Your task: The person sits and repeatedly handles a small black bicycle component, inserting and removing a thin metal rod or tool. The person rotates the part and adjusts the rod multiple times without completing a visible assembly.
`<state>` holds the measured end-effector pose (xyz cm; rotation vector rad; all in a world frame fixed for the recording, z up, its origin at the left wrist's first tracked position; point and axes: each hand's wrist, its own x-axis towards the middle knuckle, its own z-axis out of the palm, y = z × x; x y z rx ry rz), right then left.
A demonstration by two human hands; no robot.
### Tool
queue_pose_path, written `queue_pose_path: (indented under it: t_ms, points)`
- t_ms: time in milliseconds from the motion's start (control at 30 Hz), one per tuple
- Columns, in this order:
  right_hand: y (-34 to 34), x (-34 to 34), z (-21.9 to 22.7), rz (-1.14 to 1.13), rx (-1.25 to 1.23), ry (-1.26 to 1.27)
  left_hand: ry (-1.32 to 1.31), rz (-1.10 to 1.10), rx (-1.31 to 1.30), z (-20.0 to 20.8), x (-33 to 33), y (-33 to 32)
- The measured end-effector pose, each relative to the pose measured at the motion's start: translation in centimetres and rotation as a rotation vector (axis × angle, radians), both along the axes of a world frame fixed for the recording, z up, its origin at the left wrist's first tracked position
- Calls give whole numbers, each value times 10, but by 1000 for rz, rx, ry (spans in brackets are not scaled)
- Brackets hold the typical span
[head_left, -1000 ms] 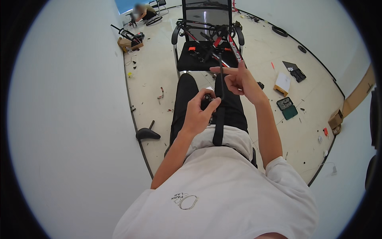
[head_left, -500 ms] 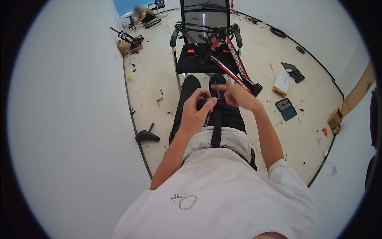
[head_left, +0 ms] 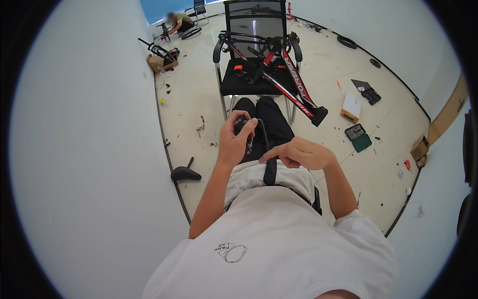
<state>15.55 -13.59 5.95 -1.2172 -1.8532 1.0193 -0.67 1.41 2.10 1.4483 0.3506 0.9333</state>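
Above my lap, my left hand [head_left: 236,142] is closed around a small black part with silvery metal bits [head_left: 248,146]. My fingers cover most of this part, so its kind cannot be made out. A dark L-shaped hex key [head_left: 264,133] sticks out from its upper side, bent end by my left thumb, long arm pointing down toward me. My right hand [head_left: 304,153] is at the key's lower end. Its index finger stretches left against the key, the other fingers are curled, and no grip around the key shows.
A red, black and white bicycle frame [head_left: 286,87] lies across a black chair [head_left: 259,85] ahead. On the floor are a saddle [head_left: 185,173] at left, and a green parts case [head_left: 361,142] and a black tool case [head_left: 370,94] at right. Another person [head_left: 180,24] crouches far left beside a wheel.
The hex key's long arm has swung down toward me. My right hand has moved nearer my body with it, and my left hand has shifted slightly left, still holding the black part.
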Motion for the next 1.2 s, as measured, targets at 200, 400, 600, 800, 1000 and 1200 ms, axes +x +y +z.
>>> queue_pose_path:
  t_ms: [200,400,600,800,1000,1200]
  points:
    - [45,23,-42,-280,-181,-18,-27,-24,-1,9,-1,-11]
    - [48,38,-42,-327,-156,101,-87,-58,-57,18,-9,-7]
    - [35,29,-50,-215,-144,139,-90,-30,-66,15,-8,-3]
    - [9,-2,-24,170,-89,323,-82,36,-98,7,-11,11]
    - [16,10,45,138,142,264,-9,1,-34,-11,5,-7]
    - [65,49,6,-341,-186,-262,-47,-71,-107,1,10,-22]
